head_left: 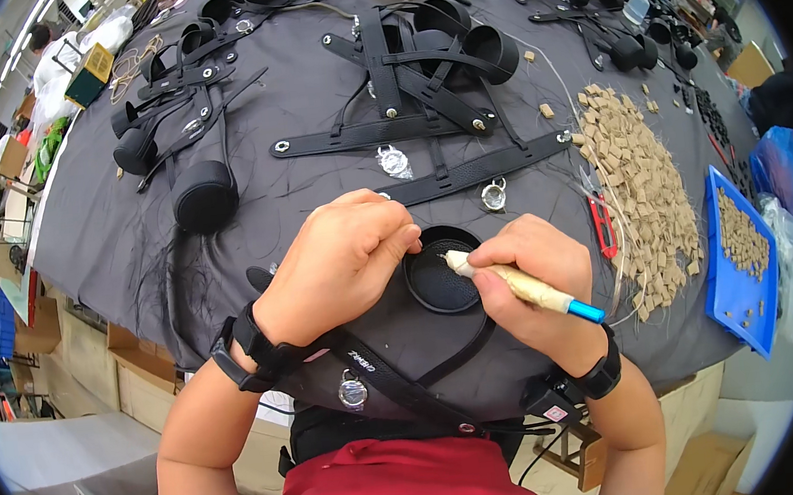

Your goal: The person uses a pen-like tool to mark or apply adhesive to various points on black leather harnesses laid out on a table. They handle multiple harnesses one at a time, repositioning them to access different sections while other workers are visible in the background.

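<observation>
Our left hand (345, 260) has its thumb and finger pressed together at the left rim of the round black cup (442, 286); whether they nip the rim or something thin, we cannot tell. Our right hand (538, 277) pinches a pen-shaped tool (527, 287), its tip over the cup. The cup lies just in from the surface's near edge, about midway along. We judge it light, fairly firm and not fragile, apt to slide; the rim is where to take hold. It is matte black, mouth upward, with a finely textured floor. A black strap (400, 381) runs along the near edge, red snips (602, 225) and tan squares (644, 195) lie toward the right edge, a blue tray (728, 300) beyond them, and more strapped cups (206, 197) toward the far-left corner.
</observation>
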A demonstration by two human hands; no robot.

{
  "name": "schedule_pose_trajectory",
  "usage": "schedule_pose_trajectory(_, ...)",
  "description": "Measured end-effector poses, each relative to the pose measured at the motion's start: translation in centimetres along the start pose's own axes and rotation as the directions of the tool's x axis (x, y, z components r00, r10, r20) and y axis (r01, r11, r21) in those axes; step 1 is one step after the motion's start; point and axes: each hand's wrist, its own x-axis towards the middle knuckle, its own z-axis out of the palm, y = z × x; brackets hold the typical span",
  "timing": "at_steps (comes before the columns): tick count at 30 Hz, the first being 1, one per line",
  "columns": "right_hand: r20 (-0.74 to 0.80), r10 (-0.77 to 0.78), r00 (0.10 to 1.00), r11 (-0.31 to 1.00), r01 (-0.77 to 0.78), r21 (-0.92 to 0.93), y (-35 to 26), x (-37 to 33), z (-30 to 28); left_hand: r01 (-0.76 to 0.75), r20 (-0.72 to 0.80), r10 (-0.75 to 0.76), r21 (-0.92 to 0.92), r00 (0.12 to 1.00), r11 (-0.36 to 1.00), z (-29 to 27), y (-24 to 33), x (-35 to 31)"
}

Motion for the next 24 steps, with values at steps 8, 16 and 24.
schedule_pose_trajectory(8, 0.062, -0.011, 0.998, 0.999, 0.014, -0.048, 0.18, -0.16, 0.34, 0.034, -0.021, -0.036, -0.073, 0.999, 0.997, -0.02, -0.14, -0.1)
schedule_pose_trajectory(16, 0.075, 0.019, 0.997, 0.999, -0.016, -0.041, 0.24, -0.16, 0.43, 0.029, -0.044, -0.034, -0.113, 0.998, 0.993, 0.29, -0.37, -0.05)
schedule_pose_trajectory(24, 0.087, 0.04, 0.995, 0.997, -0.034, -0.067, -0.18, -0.01, 0.41, 0.017, -0.049, -0.023, -0.108, 0.999, 0.994, 0.22, -0.32, -0.07)
